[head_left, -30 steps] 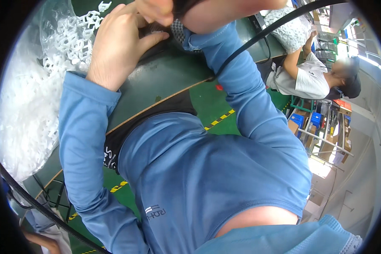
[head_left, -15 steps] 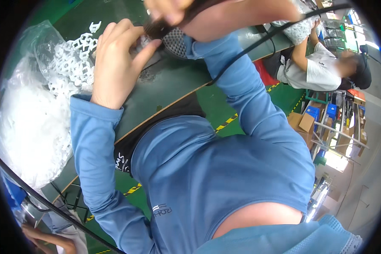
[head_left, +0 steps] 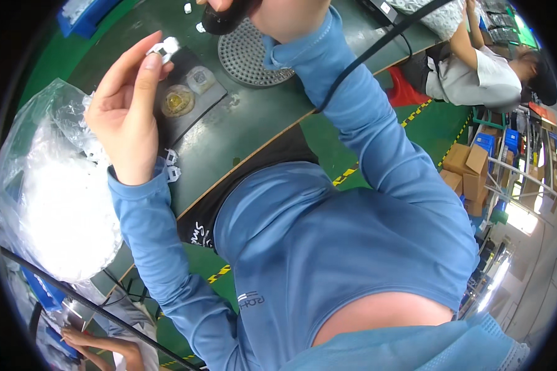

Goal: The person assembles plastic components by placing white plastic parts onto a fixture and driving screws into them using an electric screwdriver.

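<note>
A small white plastic part [head_left: 166, 48] is pinched between the thumb and fingertips of my left hand [head_left: 130, 105], raised over the dark green table. My right hand [head_left: 291, 15], at the top edge, is closed around a black tool with a rounded end [head_left: 226, 18]; the rest of it is out of view. Between my hands lies a dark flat mat [head_left: 198, 108] bearing a round yellowish piece [head_left: 178, 101] and a clear block [head_left: 200, 80]. A round studded metal plate [head_left: 250, 59] lies under my right hand. Small white parts [head_left: 172, 166] lie beside my left wrist.
A big clear plastic bag [head_left: 68, 204] full of white parts stands at the left. A blue bin [head_left: 83, 18] is at the upper left. A black cable [head_left: 377, 71] crosses my right forearm. Other people sit at the right [head_left: 476, 74] and lower left [head_left: 130, 346].
My hands, close together before, are now apart. My left hand has moved left, showing the white part in its fingertips. The black tool has moved up with my right hand, uncovering the mat.
</note>
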`<state>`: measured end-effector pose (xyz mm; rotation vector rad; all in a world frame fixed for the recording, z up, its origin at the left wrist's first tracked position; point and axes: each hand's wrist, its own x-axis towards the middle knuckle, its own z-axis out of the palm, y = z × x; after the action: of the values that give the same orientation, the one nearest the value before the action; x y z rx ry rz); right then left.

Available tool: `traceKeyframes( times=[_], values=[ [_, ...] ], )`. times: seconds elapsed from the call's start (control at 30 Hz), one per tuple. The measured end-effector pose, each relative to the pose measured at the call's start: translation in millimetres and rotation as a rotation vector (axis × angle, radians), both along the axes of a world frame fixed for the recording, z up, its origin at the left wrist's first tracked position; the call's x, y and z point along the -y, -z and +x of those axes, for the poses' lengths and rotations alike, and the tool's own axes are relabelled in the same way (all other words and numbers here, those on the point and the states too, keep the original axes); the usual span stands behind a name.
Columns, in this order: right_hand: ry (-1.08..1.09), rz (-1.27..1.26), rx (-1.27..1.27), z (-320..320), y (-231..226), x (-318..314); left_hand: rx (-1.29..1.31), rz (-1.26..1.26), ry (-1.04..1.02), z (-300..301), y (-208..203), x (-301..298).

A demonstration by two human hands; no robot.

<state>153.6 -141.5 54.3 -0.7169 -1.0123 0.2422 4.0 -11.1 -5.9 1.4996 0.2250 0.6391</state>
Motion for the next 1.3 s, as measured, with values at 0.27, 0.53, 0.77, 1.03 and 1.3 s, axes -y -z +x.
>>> traceKeyframes(
  times=[0.27, 0.53, 0.77, 1.03, 1.3],
  values=[
    [0.181, 0.010, 0.014, 9, -10, 1, 0.292, -0.815, 0.481, 9, -13, -11],
    [0.297, -0.147, -0.228, -1, -23, 3, 0.685, -1.399, 0.590, 0, -43, 25],
    [0.307, -0.095, -0.033, 9, -13, 3, 0.705, -1.332, 0.619, 4, -37, 17],
    [0.224, -0.006, -0.020, 12, -4, 0, 0.067, -0.501, 0.213, 110, -73, -143],
    [0.609, -0.765, 0.083, -19, -61, 2, 0.168, -0.005, -0.072, 74, -62, -42]
  ],
)
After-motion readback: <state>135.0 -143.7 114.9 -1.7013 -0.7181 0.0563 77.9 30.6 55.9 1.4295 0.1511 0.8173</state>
